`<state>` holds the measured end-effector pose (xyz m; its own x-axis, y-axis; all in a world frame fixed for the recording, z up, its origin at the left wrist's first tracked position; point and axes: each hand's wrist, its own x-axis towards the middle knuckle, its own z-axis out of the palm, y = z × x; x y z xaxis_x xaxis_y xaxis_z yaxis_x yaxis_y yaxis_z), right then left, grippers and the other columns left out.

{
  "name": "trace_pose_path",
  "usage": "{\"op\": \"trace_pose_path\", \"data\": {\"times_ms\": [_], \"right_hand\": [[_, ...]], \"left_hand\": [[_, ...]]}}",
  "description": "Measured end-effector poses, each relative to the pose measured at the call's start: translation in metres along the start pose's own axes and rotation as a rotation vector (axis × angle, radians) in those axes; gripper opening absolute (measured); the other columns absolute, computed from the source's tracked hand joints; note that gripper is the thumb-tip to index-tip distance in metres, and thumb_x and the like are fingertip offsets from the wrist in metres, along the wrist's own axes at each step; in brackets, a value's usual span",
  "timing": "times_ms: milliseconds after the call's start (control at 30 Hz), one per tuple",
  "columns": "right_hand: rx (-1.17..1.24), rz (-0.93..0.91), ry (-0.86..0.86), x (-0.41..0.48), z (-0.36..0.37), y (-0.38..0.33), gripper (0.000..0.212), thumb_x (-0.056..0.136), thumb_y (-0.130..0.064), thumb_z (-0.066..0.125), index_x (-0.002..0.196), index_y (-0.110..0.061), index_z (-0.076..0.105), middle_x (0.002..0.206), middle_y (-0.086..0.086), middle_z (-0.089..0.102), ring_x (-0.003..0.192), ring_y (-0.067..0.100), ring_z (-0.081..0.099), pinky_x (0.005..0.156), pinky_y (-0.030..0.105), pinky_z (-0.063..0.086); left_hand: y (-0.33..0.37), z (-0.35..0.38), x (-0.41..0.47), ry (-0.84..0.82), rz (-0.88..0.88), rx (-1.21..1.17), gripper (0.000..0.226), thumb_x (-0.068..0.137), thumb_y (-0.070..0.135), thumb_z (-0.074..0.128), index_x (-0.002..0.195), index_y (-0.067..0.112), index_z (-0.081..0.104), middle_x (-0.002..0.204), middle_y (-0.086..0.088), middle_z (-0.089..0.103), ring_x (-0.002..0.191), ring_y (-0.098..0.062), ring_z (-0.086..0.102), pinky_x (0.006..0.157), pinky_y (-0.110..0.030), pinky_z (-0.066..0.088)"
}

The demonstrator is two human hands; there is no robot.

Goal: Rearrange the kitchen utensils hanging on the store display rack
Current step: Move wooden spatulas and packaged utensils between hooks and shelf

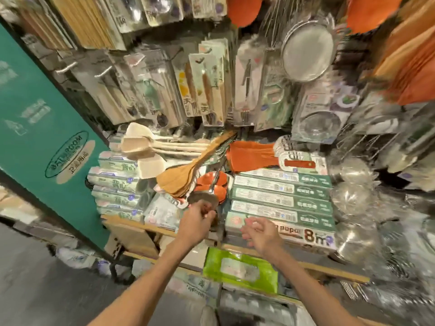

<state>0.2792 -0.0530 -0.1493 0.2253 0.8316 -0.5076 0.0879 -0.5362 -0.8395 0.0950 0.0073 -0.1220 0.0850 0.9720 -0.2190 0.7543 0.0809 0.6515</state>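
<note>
My left hand (200, 220) pinches the lower rim of a round metal skimmer ladle (203, 198), whose thin metal handle (217, 176) runs up toward the rack. My right hand (260, 230) hovers to its right with relaxed fingers, holding nothing, above green boxed rolls (280, 201). Brown wooden spatulas (186, 172) and pale wooden spatulas (141, 147) hang fanned out just left of the ladle. Orange spatulas (249, 154) hang to its right. Packaged utensils (209, 90) hang on hooks above. The image is blurred.
A round steel strainer (306, 55) and boxed strainers (320, 114) hang at the upper right. Steel bowls (353, 196) pile up on the right. A teal sign panel (44, 128) stands at the left. A green packet (237, 271) lies below the shelf's wooden edge (131, 222).
</note>
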Motion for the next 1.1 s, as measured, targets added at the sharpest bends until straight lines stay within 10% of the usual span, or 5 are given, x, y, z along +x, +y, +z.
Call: {"op": "trace_pose_path", "data": {"times_ms": [133,333,467,667,1100], "right_hand": [[-0.097,0.008,0.075,0.037,0.042,-0.009,0.019,0.082,-0.015,0.068,0.068,-0.026,0.062,0.074,0.003,0.069,0.070,0.026,0.065,0.069,0.044,0.055],[-0.178,0.074,0.100,0.095,0.073,-0.032,0.029,0.091,-0.015,0.066,0.118,-0.011,0.059,0.106,0.008,0.067,0.089,0.021,0.061,0.077,0.031,0.048],[-0.256,0.099,0.126,0.120,0.084,-0.038,0.028,0.091,-0.022,0.065,0.118,-0.017,0.059,0.096,0.010,0.071,0.085,0.029,0.066,0.080,0.039,0.052],[-0.336,0.105,0.133,0.128,0.085,-0.045,0.026,0.094,-0.046,0.060,0.112,-0.028,0.066,0.083,-0.001,0.067,0.081,0.024,0.069,0.071,0.033,0.052],[-0.462,0.079,0.131,0.127,0.092,-0.063,0.024,0.098,-0.033,0.057,0.115,-0.021,0.069,0.095,-0.002,0.063,0.070,0.010,0.055,0.057,0.022,0.041]], "left_hand": [[-0.021,-0.011,0.054,-0.036,0.020,0.019,0.023,0.092,0.017,0.065,0.114,0.009,0.066,0.106,-0.014,0.072,0.103,-0.031,0.065,0.084,-0.033,0.045],[-0.016,-0.008,0.127,-0.146,0.069,0.010,0.012,0.096,0.018,0.061,0.107,0.014,0.059,0.095,-0.002,0.067,0.088,-0.020,0.063,0.071,-0.022,0.048],[-0.022,0.012,0.163,-0.216,0.058,0.066,0.013,0.088,0.025,0.063,0.096,0.015,0.067,0.094,-0.008,0.073,0.093,-0.028,0.069,0.082,-0.040,0.057],[-0.020,0.029,0.177,-0.211,-0.032,0.157,0.028,0.086,0.035,0.069,0.096,0.008,0.068,0.094,-0.012,0.070,0.090,-0.030,0.068,0.079,-0.040,0.057],[-0.030,0.000,0.191,-0.305,-0.055,-0.052,0.026,0.085,0.027,0.075,0.090,0.002,0.068,0.085,-0.012,0.069,0.081,-0.028,0.067,0.071,-0.038,0.053]]}}
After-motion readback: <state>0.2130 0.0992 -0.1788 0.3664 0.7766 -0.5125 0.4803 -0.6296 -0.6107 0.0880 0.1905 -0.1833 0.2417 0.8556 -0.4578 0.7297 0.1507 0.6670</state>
